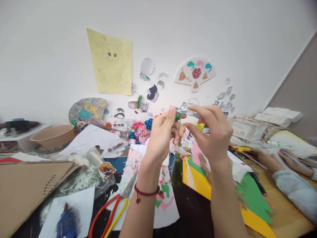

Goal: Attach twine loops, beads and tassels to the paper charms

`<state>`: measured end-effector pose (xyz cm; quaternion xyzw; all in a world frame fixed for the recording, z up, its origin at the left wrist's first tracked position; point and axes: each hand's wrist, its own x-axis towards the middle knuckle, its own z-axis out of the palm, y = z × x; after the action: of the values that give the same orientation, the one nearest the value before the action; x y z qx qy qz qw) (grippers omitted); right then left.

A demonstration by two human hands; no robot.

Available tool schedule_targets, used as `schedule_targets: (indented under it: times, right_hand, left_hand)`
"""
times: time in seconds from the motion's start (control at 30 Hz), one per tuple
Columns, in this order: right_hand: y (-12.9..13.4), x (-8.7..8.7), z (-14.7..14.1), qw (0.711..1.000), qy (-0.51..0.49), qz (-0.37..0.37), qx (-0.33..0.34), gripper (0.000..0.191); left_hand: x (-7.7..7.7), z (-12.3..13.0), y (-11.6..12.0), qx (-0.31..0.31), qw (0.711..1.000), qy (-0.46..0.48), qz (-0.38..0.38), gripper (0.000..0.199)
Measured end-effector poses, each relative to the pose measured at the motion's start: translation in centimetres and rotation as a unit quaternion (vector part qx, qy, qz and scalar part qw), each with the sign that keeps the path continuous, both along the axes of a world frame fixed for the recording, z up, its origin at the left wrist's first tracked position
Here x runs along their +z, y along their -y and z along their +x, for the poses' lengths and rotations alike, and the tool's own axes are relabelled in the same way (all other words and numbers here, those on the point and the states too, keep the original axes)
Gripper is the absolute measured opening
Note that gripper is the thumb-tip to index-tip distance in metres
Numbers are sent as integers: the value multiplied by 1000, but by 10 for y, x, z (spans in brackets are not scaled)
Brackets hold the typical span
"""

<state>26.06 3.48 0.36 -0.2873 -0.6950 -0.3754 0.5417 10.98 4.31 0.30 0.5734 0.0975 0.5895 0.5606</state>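
My left hand [162, 132] is closed, its thumb and fingers pinching a hanging ornament by a round green bead [178, 116]. Above the bead, a flat green-and-white charm [185, 108] rises from the grip. A thin cord runs down from it to a dark green tassel [176, 170], which hangs free over the desk. My right hand [213, 132] is just to the right, thumb and index finger apart; the index fingertip overlaps the charm's edge, and whether it presses on it I cannot tell. A dark red cord bracelet circles my left wrist.
Red-and-yellow-handled scissors [116, 206] lie half-spread by my left forearm. A cardboard piece [29, 188] and a tan bowl [53, 136] are at left. Coloured paper sheets [255, 195] lie at right, near another person's hand [294, 163]. Paper cut-outs cover the wall behind.
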Motion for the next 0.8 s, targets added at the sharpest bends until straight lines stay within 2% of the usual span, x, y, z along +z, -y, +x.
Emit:
schedule_targets:
  times: [0.1, 0.27, 0.5, 0.7, 0.8]
  right_hand:
    - [1, 1, 0, 997, 10, 48, -58, 25]
    - [9, 2, 0, 992, 30, 90, -87, 18]
    - [15, 2, 1, 992, 39, 88, -79, 11]
    - [11, 1, 1, 989, 67, 106, -75, 16]
    - [12, 1, 2, 990, 68, 92, -81, 15]
  left_hand:
    - [1, -2, 3, -4, 1000, -29, -3, 58]
    - [4, -7, 8, 2, 997, -79, -10, 64]
    - [6, -18, 13, 26, 990, -136, 4, 62]
    - [8, -33, 17, 50, 981, -178, 50, 45]
    - [8, -41, 20, 88, 973, -203, 63, 39]
